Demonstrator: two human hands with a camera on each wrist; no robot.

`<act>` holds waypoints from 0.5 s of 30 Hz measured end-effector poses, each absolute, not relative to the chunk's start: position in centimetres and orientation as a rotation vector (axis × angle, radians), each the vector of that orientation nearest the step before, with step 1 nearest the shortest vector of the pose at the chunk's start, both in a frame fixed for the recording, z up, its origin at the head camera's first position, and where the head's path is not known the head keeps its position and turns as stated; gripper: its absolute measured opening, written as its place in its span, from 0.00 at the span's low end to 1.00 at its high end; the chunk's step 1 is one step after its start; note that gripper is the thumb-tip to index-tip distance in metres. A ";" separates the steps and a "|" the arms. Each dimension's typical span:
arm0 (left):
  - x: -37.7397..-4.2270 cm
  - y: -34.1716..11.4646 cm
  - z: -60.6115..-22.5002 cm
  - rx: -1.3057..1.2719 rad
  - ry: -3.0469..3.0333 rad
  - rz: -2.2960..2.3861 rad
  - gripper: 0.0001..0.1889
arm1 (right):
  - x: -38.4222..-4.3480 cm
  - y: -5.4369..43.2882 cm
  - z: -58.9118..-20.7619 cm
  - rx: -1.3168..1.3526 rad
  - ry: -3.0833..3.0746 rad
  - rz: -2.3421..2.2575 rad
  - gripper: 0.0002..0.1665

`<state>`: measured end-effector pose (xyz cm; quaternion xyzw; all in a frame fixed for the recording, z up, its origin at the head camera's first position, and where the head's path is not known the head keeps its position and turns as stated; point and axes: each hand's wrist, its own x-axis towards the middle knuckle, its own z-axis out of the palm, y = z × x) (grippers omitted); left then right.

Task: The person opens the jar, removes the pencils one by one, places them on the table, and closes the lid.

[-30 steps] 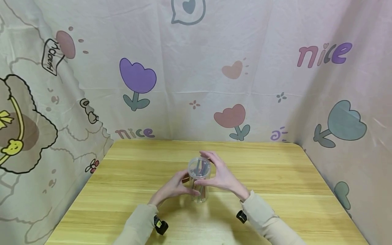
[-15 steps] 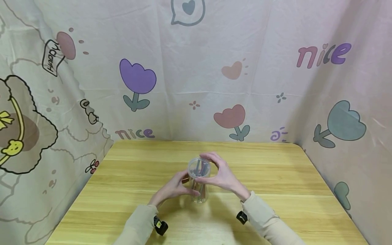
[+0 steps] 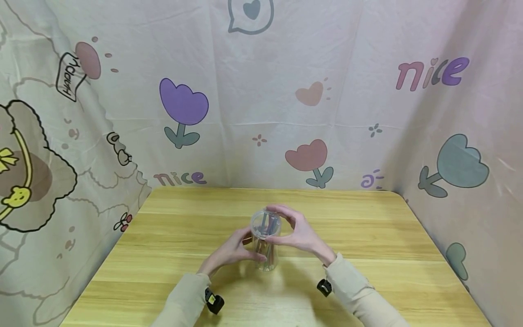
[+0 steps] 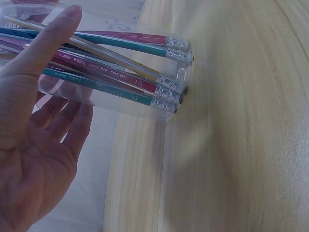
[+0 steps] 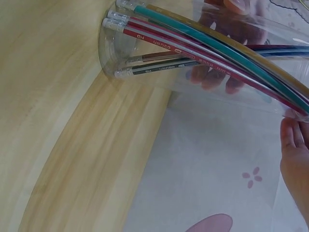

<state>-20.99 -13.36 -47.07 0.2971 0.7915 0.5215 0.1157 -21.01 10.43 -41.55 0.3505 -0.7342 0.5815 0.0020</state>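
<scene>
Upright on the wooden table stands a clear plastic jar [image 3: 266,265] with a see-through round lid [image 3: 260,230] on top. Inside it are several pencils [image 4: 113,73], red, green and yellowish, with their eraser ends down. My left hand [image 3: 232,249] grips the jar's body, its thumb across the near side and its fingers behind. My right hand [image 3: 299,234] holds the lid's rim, thumb at the front and fingers at the far edge. In the right wrist view, only part of my right hand [image 5: 295,157] shows at the jar's top end.
The wooden table [image 3: 188,218] reaches back to a patterned cloth [image 3: 253,100] hanging behind and at both sides. A small black device sits at each wrist, on the left [image 3: 214,301] and right [image 3: 324,287] sleeve.
My right hand has shifted slightly to the right, and its thumb has slid rightward along the lid's front edge. My left hand and the jar have stayed in place.
</scene>
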 end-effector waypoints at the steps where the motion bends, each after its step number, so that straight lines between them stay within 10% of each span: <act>1: -21.0 -13.4 -47.1 0.872 2.318 1.527 0.40 | -21.1 10.5 -41.5 1.107 -2.304 1.836 0.45; 15: -20.9 -13.4 -47.1 0.876 2.306 1.531 0.42 | -20.9 10.7 -41.1 1.138 -2.250 1.943 0.42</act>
